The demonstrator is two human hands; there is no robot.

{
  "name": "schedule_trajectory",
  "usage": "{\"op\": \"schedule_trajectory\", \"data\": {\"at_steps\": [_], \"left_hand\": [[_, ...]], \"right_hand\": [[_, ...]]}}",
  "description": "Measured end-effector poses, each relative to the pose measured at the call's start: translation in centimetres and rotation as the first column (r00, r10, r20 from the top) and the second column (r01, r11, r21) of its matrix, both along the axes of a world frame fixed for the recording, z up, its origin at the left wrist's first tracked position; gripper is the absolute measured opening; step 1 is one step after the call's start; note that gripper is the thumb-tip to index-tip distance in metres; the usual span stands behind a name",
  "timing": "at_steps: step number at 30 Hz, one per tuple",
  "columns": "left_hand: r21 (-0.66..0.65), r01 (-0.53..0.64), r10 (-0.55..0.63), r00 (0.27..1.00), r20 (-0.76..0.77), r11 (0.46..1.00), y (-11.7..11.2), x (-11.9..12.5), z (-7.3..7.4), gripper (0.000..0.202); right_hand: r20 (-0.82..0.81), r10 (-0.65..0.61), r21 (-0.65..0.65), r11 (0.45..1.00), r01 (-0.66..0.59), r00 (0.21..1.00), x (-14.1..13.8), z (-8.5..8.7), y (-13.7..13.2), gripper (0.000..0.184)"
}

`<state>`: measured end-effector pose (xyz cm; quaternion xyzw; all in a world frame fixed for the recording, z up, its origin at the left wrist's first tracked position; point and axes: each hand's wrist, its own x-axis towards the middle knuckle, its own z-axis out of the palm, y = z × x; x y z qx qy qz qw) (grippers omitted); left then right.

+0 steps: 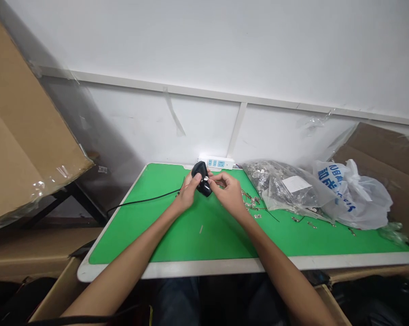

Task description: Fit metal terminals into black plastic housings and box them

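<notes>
Over the green tabletop, my left hand is wrapped round a glossy black corded device, whose exact kind I cannot make out. From it a black cable runs left across the table and over its edge. My right hand is closed in a pinch against the device's right side. At those fingertips a small shiny metal piece touches the black body. Small loose metal parts, some with thin wires, lie just right of my right hand.
A white power strip stands at the table's back edge. Clear bags of metal parts and a knotted white plastic bag occupy the right side. Cardboard boxes flank the table, and a small pale strip lies in front of my hands.
</notes>
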<state>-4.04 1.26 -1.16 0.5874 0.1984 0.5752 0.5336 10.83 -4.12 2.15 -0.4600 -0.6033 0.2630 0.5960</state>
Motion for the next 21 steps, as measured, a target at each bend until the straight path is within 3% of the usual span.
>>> {"op": "schedule_trajectory", "data": {"at_steps": [7,16,21], "left_hand": [[0.303,-0.038,0.077,0.990,-0.117,0.952,-0.8,-0.2,0.9,0.061],[0.311,-0.115,0.185,0.961,-0.206,0.943,-1.2,-0.2,1.5,0.059],[0.331,-0.148,0.241,0.935,-0.260,0.932,-1.3,-0.2,1.7,0.059]], "right_hand": [[0.013,-0.004,0.003,1.000,0.004,1.000,-0.1,0.2,-0.3,0.019],[0.022,-0.018,-0.004,1.000,0.018,1.000,0.2,0.0,0.1,0.020],[-0.040,0.042,-0.031,0.999,-0.043,0.998,0.4,-0.1,0.2,0.023]]}}
